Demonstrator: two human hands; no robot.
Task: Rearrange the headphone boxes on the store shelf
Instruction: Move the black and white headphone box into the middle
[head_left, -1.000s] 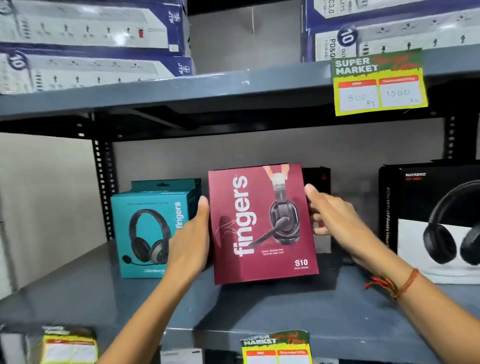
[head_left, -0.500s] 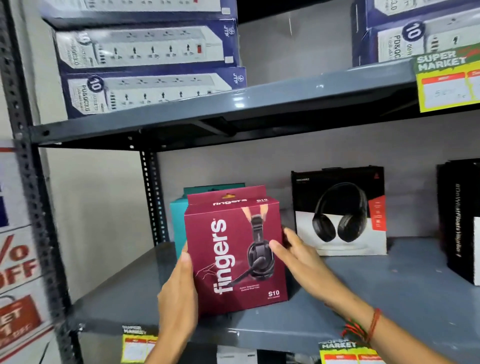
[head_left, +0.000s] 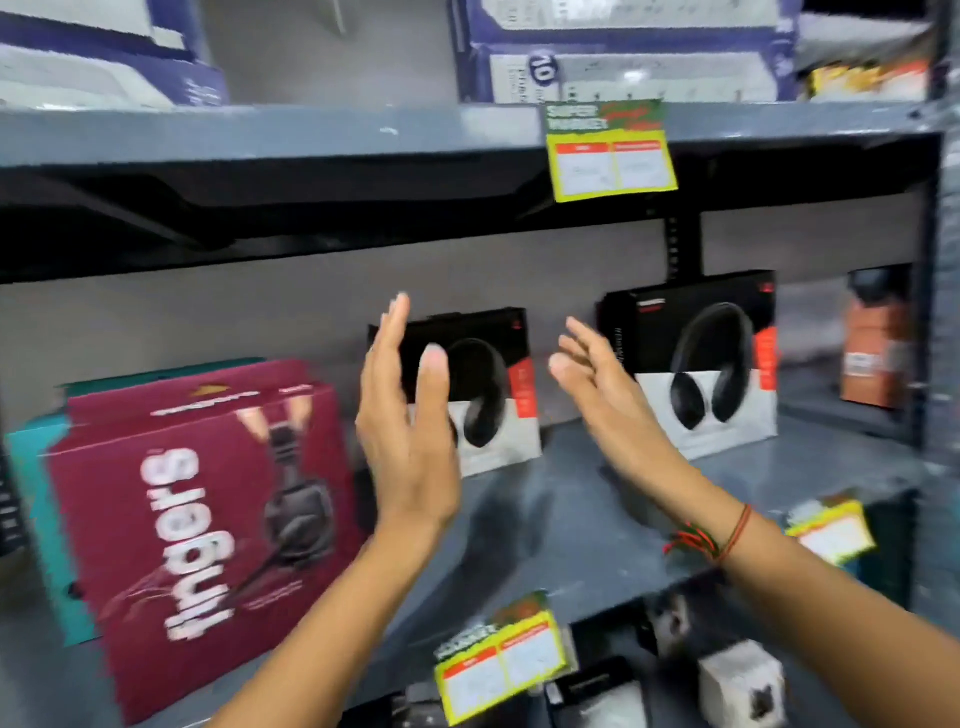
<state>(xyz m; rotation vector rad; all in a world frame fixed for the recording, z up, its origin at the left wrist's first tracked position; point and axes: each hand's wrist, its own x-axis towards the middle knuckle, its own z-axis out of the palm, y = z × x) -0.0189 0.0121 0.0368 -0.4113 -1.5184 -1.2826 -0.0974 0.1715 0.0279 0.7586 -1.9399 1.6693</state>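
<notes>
1. Both hands are empty: the left hand (head_left: 410, 431) and the right hand (head_left: 608, 395) hover with fingers spread wide, palms facing each other.
2. Between and beyond them, a black-and-white headphone box (head_left: 493, 395) stands upright at the far side of the grey shelf (head_left: 571, 519).
3. It looks like light, stiff cardboard; taking it by its left and right edges seems best.
4. The maroon headphone box (head_left: 208, 519) stands at near left, untouched.

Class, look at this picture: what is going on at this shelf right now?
A person is rearranging headphone boxes on a grey store shelf. Both hands are open and empty: the left hand and right hand reach toward a black headphone box. The maroon box stands at the left, in front of a teal box.
</notes>
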